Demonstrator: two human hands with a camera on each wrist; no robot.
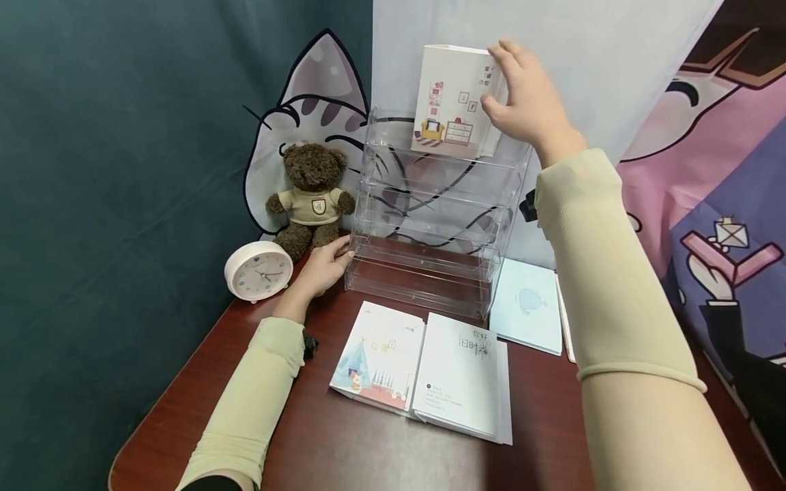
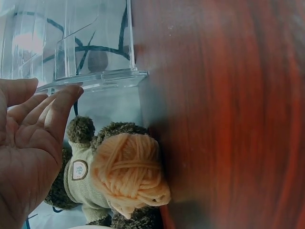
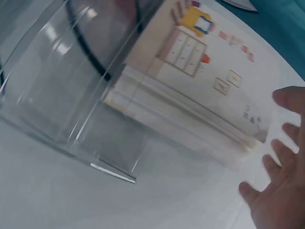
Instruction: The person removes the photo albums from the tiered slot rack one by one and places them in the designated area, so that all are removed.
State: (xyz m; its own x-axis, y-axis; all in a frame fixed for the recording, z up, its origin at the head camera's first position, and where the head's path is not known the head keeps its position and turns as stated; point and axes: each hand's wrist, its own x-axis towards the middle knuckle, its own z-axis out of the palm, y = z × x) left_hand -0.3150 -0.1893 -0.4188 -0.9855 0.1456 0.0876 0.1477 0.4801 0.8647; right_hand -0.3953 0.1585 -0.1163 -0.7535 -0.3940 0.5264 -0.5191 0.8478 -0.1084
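A clear acrylic tiered rack (image 1: 430,225) stands on the table. In its top tier leans a white book (image 1: 451,102) with a drawing of a yellow armchair and a chest of drawers. My right hand (image 1: 531,99) is at the book's upper right corner, thumb in front, the other fingers spread loosely along the side in the right wrist view. Whether they touch the book is unclear. Against the rack's left side, the fingertips of my left hand (image 1: 324,267) rest with the fingers extended. In the left wrist view that hand (image 2: 35,129) holds nothing.
Two white books (image 1: 387,358) (image 1: 460,375) lie side by side before the rack. A light blue book (image 1: 527,303) lies to its right. At left are a teddy bear (image 1: 313,198) and a round clock (image 1: 259,271). An orange yarn ball (image 2: 131,171) lies by the bear.
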